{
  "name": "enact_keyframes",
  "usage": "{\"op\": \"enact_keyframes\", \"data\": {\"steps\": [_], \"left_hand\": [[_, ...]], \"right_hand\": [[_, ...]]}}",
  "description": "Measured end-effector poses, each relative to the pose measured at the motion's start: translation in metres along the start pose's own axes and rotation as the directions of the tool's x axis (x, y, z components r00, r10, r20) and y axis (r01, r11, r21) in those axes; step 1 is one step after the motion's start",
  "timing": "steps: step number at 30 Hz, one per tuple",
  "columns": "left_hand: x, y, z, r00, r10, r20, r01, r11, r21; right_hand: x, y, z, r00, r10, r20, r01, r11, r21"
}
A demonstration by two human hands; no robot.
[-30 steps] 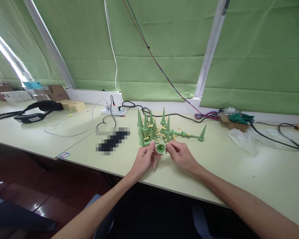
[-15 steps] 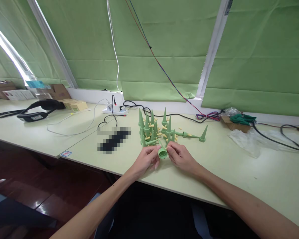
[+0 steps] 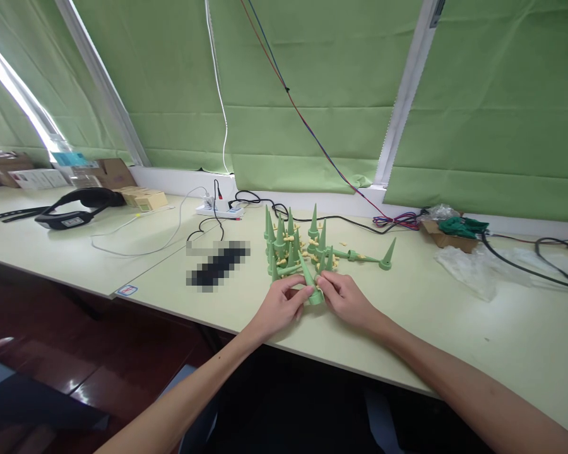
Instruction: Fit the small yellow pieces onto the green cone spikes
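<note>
Near the table's front edge, my left hand (image 3: 284,304) is closed on a green cone (image 3: 309,277), its tip leaning up and slightly left. My right hand (image 3: 343,297) is pinched at the cone's right side; whatever its fingertips hold is too small to make out. Just behind both hands stand several green cones (image 3: 279,239) with small yellow pieces (image 3: 288,239) on and around them. To their right, another cone lies on its side (image 3: 369,259), pointing at an upright cone (image 3: 387,255).
On the right are a cardboard box (image 3: 447,238) with green cloth and a clear plastic bag (image 3: 471,271). A power strip (image 3: 220,210) and cables lie at the back. A black headset (image 3: 71,211) and small yellow boxes (image 3: 149,200) sit left.
The held cone has turned: its hollow round base faced me before, and now its side shows with the tip upward. My left fingers have shifted around it.
</note>
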State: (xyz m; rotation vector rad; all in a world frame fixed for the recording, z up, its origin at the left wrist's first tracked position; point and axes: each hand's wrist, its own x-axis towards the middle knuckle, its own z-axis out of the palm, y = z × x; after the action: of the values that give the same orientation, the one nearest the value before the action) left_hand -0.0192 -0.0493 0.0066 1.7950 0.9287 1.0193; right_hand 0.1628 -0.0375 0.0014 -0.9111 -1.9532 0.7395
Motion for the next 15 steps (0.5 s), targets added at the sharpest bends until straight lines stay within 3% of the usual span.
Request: {"op": "enact_keyframes", "data": {"steps": [4, 8, 11, 15], "left_hand": [[-0.001, -0.001, 0.003, 0.978, 0.179, -0.108, -0.148, 0.958, 0.246], [-0.003, -0.001, 0.006, 0.938, 0.331, -0.103, -0.267, 0.88, 0.394], [-0.005, 0.0, 0.008, 0.936, 0.337, -0.098, -0.271, 0.87, 0.412], [-0.006, 0.001, 0.011, 0.953, 0.261, -0.155, -0.194, 0.916, 0.351]], "right_hand": [[0.002, 0.001, 0.001, 1.0, 0.03, 0.005, -0.029, 1.0, -0.011], [0.003, 0.004, 0.002, 0.997, 0.081, 0.016, -0.081, 0.996, 0.022], [0.004, 0.004, 0.002, 0.993, 0.119, 0.025, -0.12, 0.99, 0.078], [0.004, 0.002, 0.004, 0.987, 0.158, 0.006, -0.157, 0.975, 0.155]]}}
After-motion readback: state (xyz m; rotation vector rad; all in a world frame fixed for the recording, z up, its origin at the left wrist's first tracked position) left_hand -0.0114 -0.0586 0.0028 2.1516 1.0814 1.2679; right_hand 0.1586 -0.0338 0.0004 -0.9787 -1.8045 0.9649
